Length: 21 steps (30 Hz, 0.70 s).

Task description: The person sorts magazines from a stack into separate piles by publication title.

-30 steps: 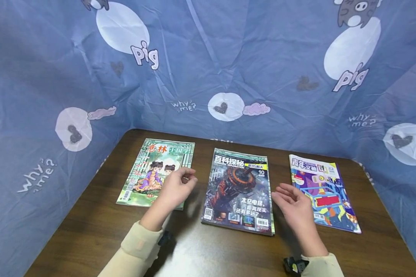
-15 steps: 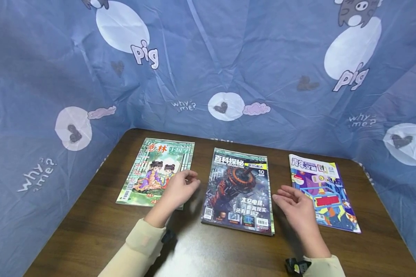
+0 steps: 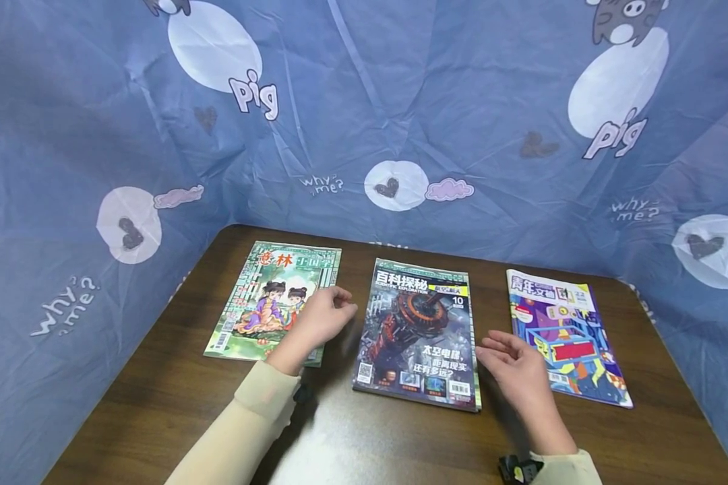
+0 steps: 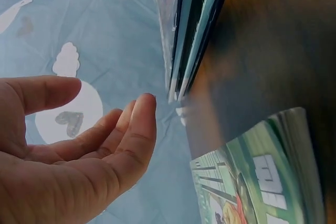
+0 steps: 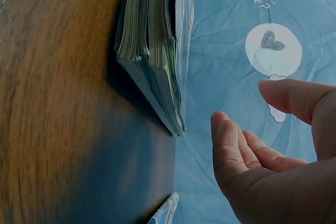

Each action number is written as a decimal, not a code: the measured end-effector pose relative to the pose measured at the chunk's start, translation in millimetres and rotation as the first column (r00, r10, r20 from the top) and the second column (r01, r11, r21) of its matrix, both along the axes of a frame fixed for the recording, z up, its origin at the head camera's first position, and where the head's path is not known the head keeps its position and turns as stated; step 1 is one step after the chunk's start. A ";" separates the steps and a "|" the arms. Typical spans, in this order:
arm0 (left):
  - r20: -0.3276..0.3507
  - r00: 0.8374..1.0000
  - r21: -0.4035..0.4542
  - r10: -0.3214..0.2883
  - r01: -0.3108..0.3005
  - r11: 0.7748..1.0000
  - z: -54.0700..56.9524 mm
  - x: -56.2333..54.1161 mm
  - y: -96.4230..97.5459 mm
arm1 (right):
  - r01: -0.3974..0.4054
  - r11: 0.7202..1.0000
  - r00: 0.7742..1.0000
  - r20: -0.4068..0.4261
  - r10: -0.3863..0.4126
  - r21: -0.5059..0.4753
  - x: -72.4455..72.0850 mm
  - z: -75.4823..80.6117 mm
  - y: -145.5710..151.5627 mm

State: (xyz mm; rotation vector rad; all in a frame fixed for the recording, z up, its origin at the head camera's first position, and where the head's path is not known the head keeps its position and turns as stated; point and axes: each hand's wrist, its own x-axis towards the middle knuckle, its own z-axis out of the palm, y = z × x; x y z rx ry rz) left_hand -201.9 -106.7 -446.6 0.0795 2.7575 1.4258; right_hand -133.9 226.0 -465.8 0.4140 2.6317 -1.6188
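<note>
A stack of magazines (image 3: 418, 330), topped by a dark cover with an orange ring-shaped machine, lies mid-table; the right wrist view shows several layers in its page edges (image 5: 152, 40). My left hand (image 3: 321, 320) hovers left of the stack with loosely bent fingers, overlapping the green magazine (image 3: 267, 303) with two cartoon children. On the other side, my right hand (image 3: 516, 367) is beside the stack's right edge, thumb and fingers apart and nothing between them. Behind it lies a purple magazine (image 3: 567, 337), partly covered by the hand in the head view.
The brown wooden table (image 3: 158, 404) has rounded back corners. A blue cloth (image 3: 315, 121) printed with pigs and hearts hangs behind and along both sides. Dark wrist devices, such as the one on the right wrist (image 3: 518, 469), sit below the sleeves.
My left hand has moved a little right and up, closer to the middle stack. My right hand has barely shifted. The magazines lie where they were.
</note>
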 end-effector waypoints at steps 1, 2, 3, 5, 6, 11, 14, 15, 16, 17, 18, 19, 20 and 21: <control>0.002 1.000 0.001 -0.005 0.005 1.000 -0.2 -2.6 1.1 | -0.004 1.000 1.000 -0.004 0.004 0.003 0.3 -0.3 0.3; 0.003 1.000 -0.003 -0.010 0.010 1.000 -0.2 -5.2 2.0 | -0.008 1.000 1.000 -0.008 0.008 0.003 0.7 -0.5 0.5; 0.007 1.000 -0.005 -0.015 0.015 1.000 -0.1 -7.8 3.2 | -0.010 1.000 1.000 -0.010 0.010 0.003 0.9 -0.6 0.8; 0.020 1.000 -0.009 -0.021 0.021 1.000 0.7 -12.6 5.5 | -0.017 1.000 1.000 -0.015 0.017 -0.002 1.4 -1.5 1.5; 0.027 0.999 -0.011 -0.023 0.023 1.000 1.1 -15.1 6.7 | -0.020 1.000 1.000 -0.016 0.020 -0.004 1.8 -1.8 1.6; 0.050 0.998 -0.039 -0.025 0.027 0.999 0.8 -27.9 11.5 | -0.038 0.999 0.999 -0.019 0.037 -0.007 5.2 -5.3 1.8; 0.064 0.998 -0.047 -0.022 0.025 0.999 0.6 -35.8 13.2 | -0.041 0.999 0.999 -0.007 0.041 0.001 6.4 -6.9 1.5; 0.071 0.997 -0.046 -0.022 0.025 0.999 0.5 -38.6 13.6 | -0.040 0.999 0.999 -0.001 0.040 0.003 6.5 -7.3 1.5; 0.079 0.997 -0.047 -0.020 0.024 0.999 0.4 -40.7 14.6 | -0.040 0.999 0.999 0.003 0.040 0.003 7.3 -8.2 1.8; 0.086 0.996 -0.050 -0.021 0.025 0.998 -0.4 -43.3 15.5 | -0.040 0.999 0.999 0.009 0.040 0.006 7.8 -9.2 2.1; 0.092 0.995 -0.052 -0.022 0.027 0.998 -1.2 -46.0 16.5 | -0.042 0.999 0.999 0.014 0.042 0.012 8.2 -10.1 2.4; 0.100 0.995 -0.053 -0.023 0.029 0.998 -2.2 -48.8 17.3 | -0.044 0.999 0.999 0.023 0.044 0.019 8.5 -11.0 2.7; 0.109 0.994 -0.054 -0.025 0.031 0.998 -3.1 -51.4 18.5 | -0.048 0.999 0.999 0.028 0.047 0.023 8.9 -11.7 2.9; 0.113 0.993 -0.057 -0.025 0.031 0.998 -3.7 -53.8 19.9 | -0.051 0.998 0.998 0.032 0.050 0.026 9.2 -12.3 3.2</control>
